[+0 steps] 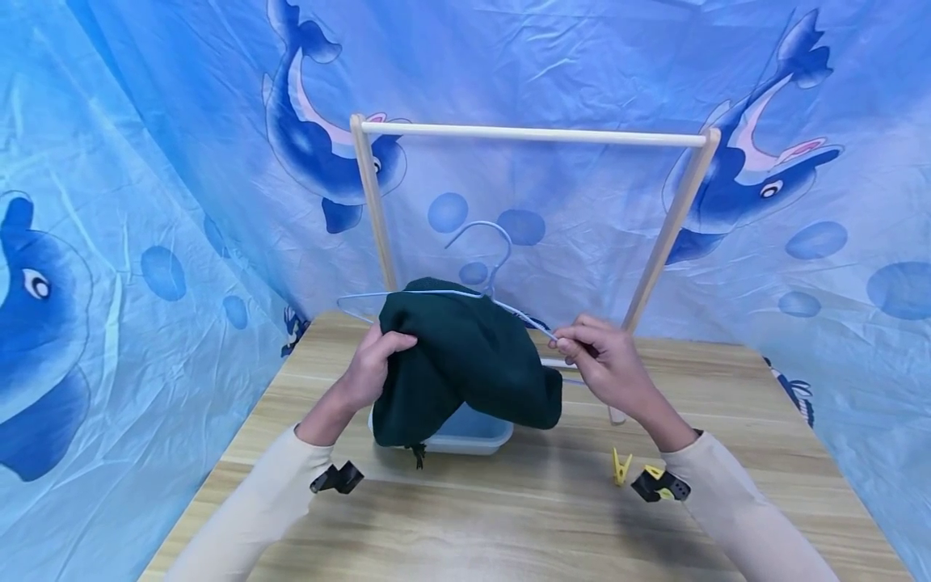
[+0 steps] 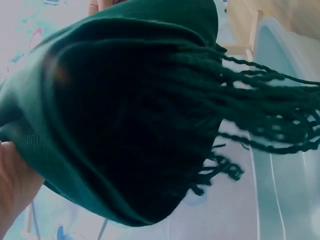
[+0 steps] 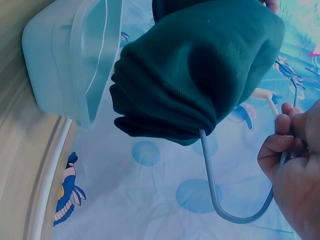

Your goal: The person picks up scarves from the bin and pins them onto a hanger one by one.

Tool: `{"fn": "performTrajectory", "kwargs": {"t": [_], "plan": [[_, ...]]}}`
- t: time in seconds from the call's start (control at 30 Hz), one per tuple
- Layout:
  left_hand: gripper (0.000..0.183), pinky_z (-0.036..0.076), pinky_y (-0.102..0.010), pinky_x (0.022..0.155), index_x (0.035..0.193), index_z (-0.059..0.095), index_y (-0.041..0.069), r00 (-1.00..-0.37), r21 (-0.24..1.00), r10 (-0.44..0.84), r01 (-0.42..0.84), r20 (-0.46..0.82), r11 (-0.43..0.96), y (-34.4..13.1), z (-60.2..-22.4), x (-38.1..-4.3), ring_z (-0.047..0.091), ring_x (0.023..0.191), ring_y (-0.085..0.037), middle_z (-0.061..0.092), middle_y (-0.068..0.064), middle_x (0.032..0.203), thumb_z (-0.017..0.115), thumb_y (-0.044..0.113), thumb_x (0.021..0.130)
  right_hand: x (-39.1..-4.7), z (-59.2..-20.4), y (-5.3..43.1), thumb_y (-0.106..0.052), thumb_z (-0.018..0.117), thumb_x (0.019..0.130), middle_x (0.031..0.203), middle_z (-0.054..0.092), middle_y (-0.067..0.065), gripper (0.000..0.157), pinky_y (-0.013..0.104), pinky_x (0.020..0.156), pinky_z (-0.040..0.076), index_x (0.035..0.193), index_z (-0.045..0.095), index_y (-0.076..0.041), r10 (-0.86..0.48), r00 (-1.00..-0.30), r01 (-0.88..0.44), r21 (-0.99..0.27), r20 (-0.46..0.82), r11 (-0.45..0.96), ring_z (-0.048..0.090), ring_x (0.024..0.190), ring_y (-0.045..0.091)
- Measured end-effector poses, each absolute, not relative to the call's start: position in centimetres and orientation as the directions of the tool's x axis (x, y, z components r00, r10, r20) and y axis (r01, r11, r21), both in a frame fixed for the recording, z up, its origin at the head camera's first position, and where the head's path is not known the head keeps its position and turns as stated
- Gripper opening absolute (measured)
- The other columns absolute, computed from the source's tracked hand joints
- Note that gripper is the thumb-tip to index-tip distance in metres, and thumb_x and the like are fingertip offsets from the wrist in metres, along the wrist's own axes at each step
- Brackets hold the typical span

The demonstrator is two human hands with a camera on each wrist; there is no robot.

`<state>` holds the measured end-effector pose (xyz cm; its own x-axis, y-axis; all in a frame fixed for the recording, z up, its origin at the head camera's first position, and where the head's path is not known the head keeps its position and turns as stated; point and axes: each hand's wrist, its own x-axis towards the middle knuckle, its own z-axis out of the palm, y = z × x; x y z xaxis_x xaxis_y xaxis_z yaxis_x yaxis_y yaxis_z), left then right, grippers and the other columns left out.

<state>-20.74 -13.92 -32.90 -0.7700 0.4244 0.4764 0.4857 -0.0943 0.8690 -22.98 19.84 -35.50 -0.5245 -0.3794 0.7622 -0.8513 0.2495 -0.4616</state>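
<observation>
A dark green scarf [image 1: 473, 347] with twisted fringe hangs bunched over the lower bar of a light blue wire hanger [image 1: 507, 244]. The hanger's hook points up. On the scarf's left side, my left hand [image 1: 369, 368] grips the cloth with the thumb in front; its other fingers are mostly hidden. My right hand [image 1: 604, 364] pinches the hanger's right arm near its end. In the right wrist view, the bare bend of the hanger [image 3: 242, 219] comes out of the folded scarf [image 3: 195, 70]. Loose fringe [image 2: 270, 107] dangles in the left wrist view.
Below the scarf stands a pale blue plastic tub [image 1: 465, 444] on the wooden table [image 1: 465, 525]. Behind is a wooden rack with a white top bar [image 1: 531, 133]. A yellow clothespin [image 1: 621, 469] lies near my right wrist. Dolphin-print curtains [image 1: 582, 65] surround the table.
</observation>
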Motion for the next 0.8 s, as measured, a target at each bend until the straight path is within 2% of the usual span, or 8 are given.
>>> {"fn": "performTrajectory", "kwargs": {"t": [0.13, 0.2, 0.3, 0.4, 0.53, 0.6, 0.77, 0.8], "plan": [[0.028, 0.047, -0.022, 0.085, 0.101, 0.057, 0.021, -0.717, 0.839, 0.45, 0.518, 0.533, -0.168, -13.6, -32.9, -20.8, 0.059, 0.09, -0.008, 0.058, 0.008, 0.096, 0.035, 0.005, 0.095, -22.9, -35.5, 19.7, 0.02, 0.063, 0.089, 0.077, 0.059, -0.001, 0.027, 0.019, 0.052, 0.039, 0.097, 0.076, -0.002, -0.387, -0.528, -0.849, -0.472, 0.756, 0.237, 0.049, 0.063, 0.007], [0.026, 0.047, -0.023, 0.085, 0.1, 0.058, 0.018, -0.722, 0.843, 0.452, 0.517, 0.523, -0.148, -13.6, -32.8, -21.0, 0.059, 0.089, -0.008, 0.058, 0.007, 0.095, 0.036, 0.006, 0.096, -22.7, -35.3, 19.7, 0.02, 0.063, 0.089, 0.078, 0.059, -0.001, 0.027, 0.019, 0.052, 0.039, 0.097, 0.076, -0.002, -0.388, -0.533, -0.846, -0.48, 0.752, 0.232, 0.05, 0.063, 0.008], [0.022, 0.047, -0.025, 0.085, 0.098, 0.06, 0.009, -0.787, 0.875, 0.42, 0.482, 0.452, -0.037, -13.6, -32.5, -21.3, 0.06, 0.09, -0.012, 0.059, 0.003, 0.095, 0.039, 0.011, 0.099, -22.6, -35.2, 19.7, 0.02, 0.062, 0.09, 0.078, 0.059, 0.0, 0.027, 0.02, 0.052, 0.04, 0.098, 0.076, -0.001, -0.391, -0.53, -0.848, -0.482, 0.752, 0.221, 0.05, 0.064, 0.009], [0.028, 0.047, -0.031, 0.085, 0.094, 0.059, 0.0, -0.873, 0.914, 0.365, 0.388, 0.324, 0.119, -13.6, -32.3, -21.5, 0.06, 0.089, -0.02, 0.057, -0.005, 0.09, 0.041, 0.019, 0.103, -22.5, -35.2, 19.9, 0.021, 0.061, 0.089, 0.076, 0.058, 0.002, 0.027, 0.02, 0.053, 0.039, 0.098, 0.076, 0.0, -0.382, -0.524, -0.851, -0.477, 0.761, 0.217, 0.048, 0.063, 0.009], [0.034, 0.044, -0.037, 0.084, 0.095, 0.058, 0.0, -0.943, 0.926, 0.267, 0.271, 0.199, 0.264, -13.8, -32.3, -21.6, 0.058, 0.09, -0.027, 0.053, -0.007, 0.088, 0.041, 0.027, 0.106, -22.4, -35.1, 20.1, 0.021, 0.06, 0.09, 0.075, 0.057, 0.003, 0.028, 0.022, 0.053, 0.037, 0.099, 0.076, 0.0, -0.364, -0.533, -0.846, -0.483, 0.764, 0.225, 0.046, 0.061, 0.009], [0.034, 0.043, -0.038, 0.086, 0.101, 0.057, 0.0, -0.961, 0.923, 0.224, 0.23, 0.165, 0.307, -13.9, -32.4, -21.7, 0.057, 0.094, -0.028, 0.052, -0.009, 0.092, 0.04, 0.028, 0.108, -22.3, -35.1, 20.1, 0.02, 0.06, 0.09, 0.075, 0.056, 0.003, 0.027, 0.022, 0.053, 0.037, 0.099, 0.076, 0.0, -0.358, -0.543, -0.84, -0.492, 0.759, 0.231, 0.045, 0.061, 0.01], [0.033, 0.041, -0.041, 0.097, 0.126, 0.05, -0.001, -0.963, 0.909, 0.216, 0.229, 0.159, 0.348, -14.7, -33.0, -21.8, 0.053, 0.112, -0.029, 0.053, -0.016, 0.122, 0.039, 0.027, 0.111, -22.3, -35.0, 20.2, 0.019, 0.06, 0.092, 0.076, 0.057, 0.004, 0.027, 0.021, 0.053, 0.039, 0.1, 0.076, 0.0, -0.355, -0.56, -0.828, -0.505, 0.748, 0.243, 0.047, 0.061, 0.01], [0.033, 0.042, -0.041, 0.095, 0.125, 0.05, -0.002, -0.962, 0.907, 0.222, 0.231, 0.159, 0.351, -14.8, -33.0, -21.9, 0.054, 0.11, -0.03, 0.053, -0.017, 0.12, 0.04, 0.026, 0.111, -22.3, -34.9, 20.2, 0.02, 0.059, 0.092, 0.076, 0.057, 0.003, 0.027, 0.021, 0.053, 0.039, 0.1, 0.076, 0.0, -0.354, -0.562, -0.827, -0.506, 0.747, 0.245, 0.047, 0.061, 0.01]]}}
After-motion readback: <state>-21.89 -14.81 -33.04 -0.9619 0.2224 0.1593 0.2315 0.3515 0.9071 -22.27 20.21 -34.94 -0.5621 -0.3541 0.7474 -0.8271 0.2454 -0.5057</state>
